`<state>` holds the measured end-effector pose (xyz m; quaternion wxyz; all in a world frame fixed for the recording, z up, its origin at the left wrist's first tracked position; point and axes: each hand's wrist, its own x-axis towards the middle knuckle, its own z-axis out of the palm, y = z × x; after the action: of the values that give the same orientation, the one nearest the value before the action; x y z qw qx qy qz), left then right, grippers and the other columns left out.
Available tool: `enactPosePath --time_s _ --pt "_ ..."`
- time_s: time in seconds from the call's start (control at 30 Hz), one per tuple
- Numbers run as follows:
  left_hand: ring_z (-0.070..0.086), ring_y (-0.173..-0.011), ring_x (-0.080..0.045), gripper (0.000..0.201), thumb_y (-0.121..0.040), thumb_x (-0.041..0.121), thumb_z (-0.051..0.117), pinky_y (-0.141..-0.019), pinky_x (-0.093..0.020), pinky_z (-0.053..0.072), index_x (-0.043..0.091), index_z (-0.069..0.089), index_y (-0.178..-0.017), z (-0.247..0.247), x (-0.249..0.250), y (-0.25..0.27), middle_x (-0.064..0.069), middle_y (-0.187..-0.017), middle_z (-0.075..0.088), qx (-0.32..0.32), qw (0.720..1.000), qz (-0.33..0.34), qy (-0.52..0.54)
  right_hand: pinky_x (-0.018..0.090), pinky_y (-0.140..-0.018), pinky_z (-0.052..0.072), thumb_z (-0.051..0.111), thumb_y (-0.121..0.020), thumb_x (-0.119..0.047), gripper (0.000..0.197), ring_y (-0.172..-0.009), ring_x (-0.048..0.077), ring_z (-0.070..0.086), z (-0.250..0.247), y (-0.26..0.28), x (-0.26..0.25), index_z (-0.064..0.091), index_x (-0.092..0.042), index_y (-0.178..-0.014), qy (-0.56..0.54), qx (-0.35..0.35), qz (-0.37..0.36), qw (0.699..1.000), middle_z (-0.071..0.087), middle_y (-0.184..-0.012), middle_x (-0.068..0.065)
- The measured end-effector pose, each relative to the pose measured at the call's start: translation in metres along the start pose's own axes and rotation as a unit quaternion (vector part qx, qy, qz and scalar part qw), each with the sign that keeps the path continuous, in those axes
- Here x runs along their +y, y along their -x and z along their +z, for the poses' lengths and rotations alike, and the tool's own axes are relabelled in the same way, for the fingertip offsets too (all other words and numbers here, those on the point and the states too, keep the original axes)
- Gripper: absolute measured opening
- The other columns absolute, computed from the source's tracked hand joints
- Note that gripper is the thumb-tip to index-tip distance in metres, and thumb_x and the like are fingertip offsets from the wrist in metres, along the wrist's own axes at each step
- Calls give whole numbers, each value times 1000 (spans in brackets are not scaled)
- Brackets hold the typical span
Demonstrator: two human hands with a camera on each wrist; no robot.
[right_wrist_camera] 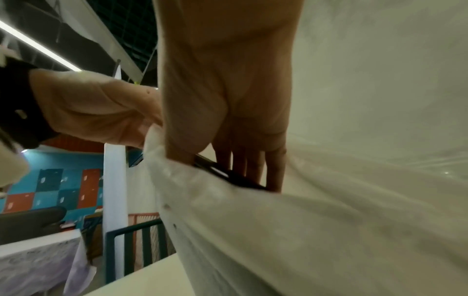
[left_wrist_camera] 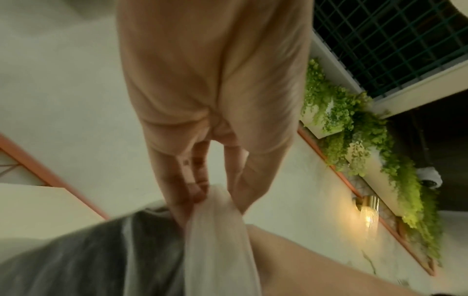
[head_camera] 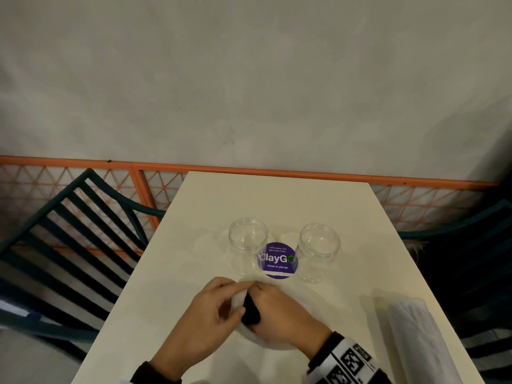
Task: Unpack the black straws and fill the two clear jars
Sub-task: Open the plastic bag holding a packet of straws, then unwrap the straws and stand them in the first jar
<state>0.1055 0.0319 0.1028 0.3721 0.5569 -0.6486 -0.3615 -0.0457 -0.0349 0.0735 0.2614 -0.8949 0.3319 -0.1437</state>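
Two clear jars, the left jar (head_camera: 248, 239) and the right jar (head_camera: 318, 248), stand open and empty in the middle of the white table (head_camera: 277, 198). Nearer to me, both hands meet over a thin translucent plastic bag (head_camera: 240, 296) that holds a bundle of black straws (head_camera: 251, 313). My left hand (head_camera: 231, 299) pinches the bag's open edge (left_wrist_camera: 217, 202). My right hand (head_camera: 266, 303) reaches into the opening, and its fingers (right_wrist_camera: 253, 170) and thumb grip the black straws (right_wrist_camera: 222, 172). Most of the bundle is hidden by the hands and the bag (right_wrist_camera: 303, 230).
A round purple sticker (head_camera: 278, 260) lies flat between the jars. Another translucent plastic packet (head_camera: 415, 328) lies at the table's right near edge. Dark green chairs (head_camera: 69, 245) stand on both sides, with an orange mesh rail (head_camera: 249, 169) and a wall beyond the table's far edge.
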Motion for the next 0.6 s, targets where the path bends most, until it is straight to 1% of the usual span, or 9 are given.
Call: enactPosePath --time_s 0.07,0.13,0.23,0.3,0.37,0.43,0.47,0.53,0.6 --pt "59 -105 -3 42 -80 18 65 -87 -18 50 48 62 -108 -10 3 1 18 -111 62 9 998 14 66 17 -77 39 57 -81 -22 20 -85 1 49 -14 1 -1 56 -19 -101 -33 16 9 999 62 -103 0" --pt "49 -117 5 44 -77 31 69 -87 -6 44 48 57 -115 -26 -5 3 29 -123 54 64 997 23 27 8 -76 36 60 -78 -22 18 -81 -9 47 -25 4 3 54 -30 -92 -81 17 15 996 56 -91 -16" --pt "31 -122 18 66 -71 39 69 -85 0 36 51 39 -128 -43 -21 6 34 -134 30 61 997 -34 -42 12 -80 44 62 -78 -17 26 -89 -5 53 -31 10 9 58 -23 -103 -160 17 45 986 52 -92 -22" --pt "38 -119 15 66 -73 30 72 -84 -3 41 57 39 -124 -43 -27 5 30 -134 35 17 998 -61 -28 10 -78 45 61 -79 -14 31 -89 -8 56 -29 14 13 56 -32 -104 -190 0 68 979 55 -95 -23" --pt "50 -111 10 60 -69 17 77 -80 -7 47 61 56 -104 -39 -32 3 27 -125 52 25 998 -59 7 15 -85 49 60 -82 -15 34 -98 -1 60 -25 18 20 56 -27 -115 -195 -12 83 977 64 -105 -12" --pt "64 -100 -3 52 -58 12 81 -76 -11 52 53 68 -87 -36 -34 2 14 -105 71 73 991 -69 88 28 -93 50 60 -87 -13 35 -105 13 62 -20 21 30 54 -12 -122 -204 -10 124 971 66 -114 8" --pt "69 -93 -9 46 -57 8 81 -73 -12 53 46 73 -82 -35 -34 3 8 -95 75 96 985 -75 125 30 -94 49 60 -87 -13 35 -105 17 61 -19 23 32 53 -8 -122 -212 -13 138 967 64 -116 14" --pt "71 -82 -15 38 -62 -4 76 -70 -13 54 33 77 -71 -29 -34 3 3 -82 77 134 978 -80 140 21 -90 50 61 -87 -13 38 -102 18 61 -17 27 37 49 -6 -123 -227 -13 155 961 62 -118 19" --pt "71 -78 -19 32 -65 -5 74 -71 -18 55 26 76 -64 -21 -35 3 1 -76 77 161 975 -84 129 17 -85 49 61 -87 -10 38 -99 20 60 -18 31 38 47 -5 -122 -244 -21 163 956 60 -116 22"
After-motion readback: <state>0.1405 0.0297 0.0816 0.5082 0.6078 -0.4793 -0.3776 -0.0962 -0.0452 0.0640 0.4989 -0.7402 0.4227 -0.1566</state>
